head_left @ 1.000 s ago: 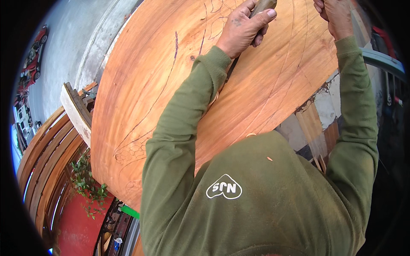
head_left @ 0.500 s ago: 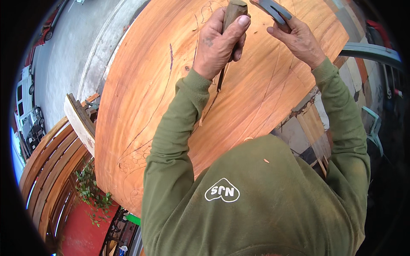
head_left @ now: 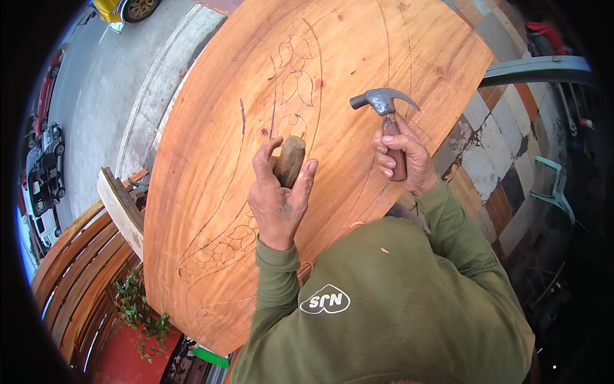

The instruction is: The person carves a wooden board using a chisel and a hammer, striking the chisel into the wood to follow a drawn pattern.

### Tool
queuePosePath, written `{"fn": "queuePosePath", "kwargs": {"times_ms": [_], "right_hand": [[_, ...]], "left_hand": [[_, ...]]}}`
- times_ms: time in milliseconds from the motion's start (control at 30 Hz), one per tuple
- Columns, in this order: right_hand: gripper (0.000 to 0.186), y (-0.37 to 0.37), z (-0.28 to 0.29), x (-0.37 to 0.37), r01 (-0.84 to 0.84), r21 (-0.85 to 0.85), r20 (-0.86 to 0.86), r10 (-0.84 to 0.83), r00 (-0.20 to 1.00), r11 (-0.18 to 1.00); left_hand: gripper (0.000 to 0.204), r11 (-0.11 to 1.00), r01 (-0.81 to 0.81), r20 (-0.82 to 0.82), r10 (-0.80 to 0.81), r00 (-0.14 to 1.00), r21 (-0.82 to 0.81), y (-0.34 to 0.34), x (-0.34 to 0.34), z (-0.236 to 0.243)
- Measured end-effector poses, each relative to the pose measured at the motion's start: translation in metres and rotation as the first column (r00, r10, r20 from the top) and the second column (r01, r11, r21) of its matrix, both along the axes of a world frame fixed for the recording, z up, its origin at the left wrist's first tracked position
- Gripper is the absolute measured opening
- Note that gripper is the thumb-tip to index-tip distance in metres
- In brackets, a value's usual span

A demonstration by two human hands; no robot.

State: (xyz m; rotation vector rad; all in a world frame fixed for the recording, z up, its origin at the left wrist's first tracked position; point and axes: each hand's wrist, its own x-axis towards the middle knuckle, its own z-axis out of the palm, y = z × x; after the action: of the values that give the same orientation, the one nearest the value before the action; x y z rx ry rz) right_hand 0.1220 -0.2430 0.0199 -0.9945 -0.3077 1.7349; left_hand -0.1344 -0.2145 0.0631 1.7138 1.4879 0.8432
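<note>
Above a broad wooden board (head_left: 358, 51) with a curved edge, both bare hands hold tools. The left grip (head_left: 278, 198) is loose around a stubby wooden handle (head_left: 291, 162): the thumb (head_left: 305, 179) stands away on its right, the forefinger bends along its left, and the other fingers are mostly hidden. The palm covers whatever lies below the handle. Well to its right, the right grip (head_left: 409, 157) is closed on a claw hammer (head_left: 382, 101), with fingers wrapped around the brown shaft and one pointing up beside it toward the grey head. The striking face points left, and the claw curves off to the right. Beneath them, the board bears long dark lines and outlined leaves (head_left: 298, 86), with clustered petal shapes (head_left: 220, 251) nearer the lower left. Pale shavings lie close to the person's green sweatshirt (head_left: 409, 307). Beyond the board's right edge is a patchwork tiled floor (head_left: 508, 121); at the lower left, a leafy plant (head_left: 141, 313) hangs beside curved wooden slats (head_left: 77, 262).
</note>
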Motion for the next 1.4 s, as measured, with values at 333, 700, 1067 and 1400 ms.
{"fn": "queuePosePath", "kwargs": {"times_ms": [333, 700, 1067, 1400], "right_hand": [[0.060, -0.035, 0.004, -0.033, -0.260, 0.085, -0.270, 0.274, 0.923, 0.962], [0.061, -0.083, 0.011, -0.045, -0.392, 0.031, -0.429, 0.366, 0.825, 0.920], [0.071, -0.088, 0.009, -0.030, -0.821, 0.075, -0.127, 0.822, 0.555, 0.566], [0.066, -0.085, 0.032, 0.017, -0.704, 0.110, 0.033, 0.706, 0.708, 0.701]], "left_hand": [[0.051, 0.968, -0.137, -0.470, 0.224, 0.854, 0.212, -0.040, -0.051, -0.060], [0.054, 0.932, -0.135, -0.432, 0.280, 0.857, 0.337, -0.056, -0.043, -0.048], [0.037, 0.997, 0.044, 0.333, -0.018, 0.943, -0.070, -0.118, 0.028, -0.017], [0.017, 0.873, -0.265, 0.484, 0.454, 0.748, -0.409, -0.173, 0.053, -0.037]]}}
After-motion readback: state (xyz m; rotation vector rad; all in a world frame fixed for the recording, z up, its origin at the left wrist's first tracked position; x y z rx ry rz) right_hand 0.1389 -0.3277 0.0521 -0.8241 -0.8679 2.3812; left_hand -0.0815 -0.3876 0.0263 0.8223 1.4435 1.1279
